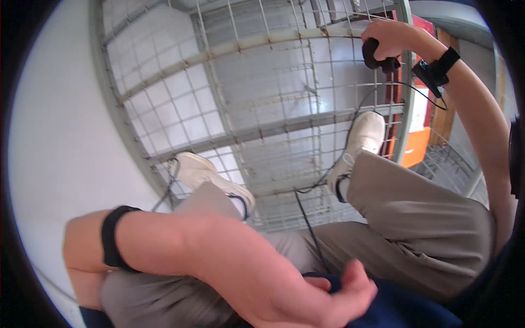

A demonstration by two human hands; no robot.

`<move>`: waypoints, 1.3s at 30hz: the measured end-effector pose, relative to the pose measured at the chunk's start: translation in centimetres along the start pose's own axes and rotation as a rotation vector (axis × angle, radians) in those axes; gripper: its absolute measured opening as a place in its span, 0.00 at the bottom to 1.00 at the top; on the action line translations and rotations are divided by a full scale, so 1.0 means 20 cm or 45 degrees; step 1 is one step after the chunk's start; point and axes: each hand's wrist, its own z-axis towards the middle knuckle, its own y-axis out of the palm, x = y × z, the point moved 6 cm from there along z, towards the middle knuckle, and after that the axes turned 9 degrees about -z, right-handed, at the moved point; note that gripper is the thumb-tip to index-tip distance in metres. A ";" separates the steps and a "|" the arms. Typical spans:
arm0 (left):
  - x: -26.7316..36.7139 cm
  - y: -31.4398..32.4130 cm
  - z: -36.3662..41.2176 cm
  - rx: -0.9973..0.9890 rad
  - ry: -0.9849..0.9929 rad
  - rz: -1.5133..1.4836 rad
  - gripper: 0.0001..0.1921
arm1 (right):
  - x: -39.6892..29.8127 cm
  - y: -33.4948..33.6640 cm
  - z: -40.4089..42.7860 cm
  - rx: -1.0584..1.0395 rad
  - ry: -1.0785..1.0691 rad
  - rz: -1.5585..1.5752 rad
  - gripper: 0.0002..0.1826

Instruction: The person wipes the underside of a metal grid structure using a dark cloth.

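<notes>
My right hand (391, 39) is stretched forward at the upper right, against the crossbar of a metal wire-mesh panel (260, 132). Its fingers are closed around a dark, soft-looking bundle (370, 52), perhaps cloth; its exact kind is unclear. A black strap with a small device (430, 76) sits on that wrist, and a thin black cable (361, 102) runs down from it. Close to my body, my left hand (346, 293) is above my lap, fingers apart and holding nothing visible. Another black band (117, 238) circles my left arm.
My feet, in pale shoes (367, 131), are against the mesh. A smooth white wall (69, 123) borders it on the left. Rust spots mark the bars. Beyond the frame's right upright (406, 82) are an orange box-like object (415, 147) and a red panel (422, 28).
</notes>
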 end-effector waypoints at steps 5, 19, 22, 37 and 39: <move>0.04 -0.07 0.07 0.200 0.428 0.303 0.20 | -0.07 -0.05 0.02 -0.161 -0.021 -0.048 0.21; 0.06 -0.15 0.06 0.294 0.107 0.477 0.21 | -0.57 -0.30 0.07 0.030 -0.354 -0.024 0.21; 0.06 -0.16 0.09 0.283 0.096 0.428 0.20 | -0.65 -0.26 0.10 0.085 -0.456 -0.040 0.23; 0.13 -0.17 0.10 0.308 0.031 0.399 0.20 | -0.04 -0.10 -0.03 -0.452 0.117 -0.270 0.33; 0.11 -0.16 0.09 0.230 -0.083 0.330 0.21 | 0.08 -0.02 -0.08 -0.503 0.208 -0.274 0.33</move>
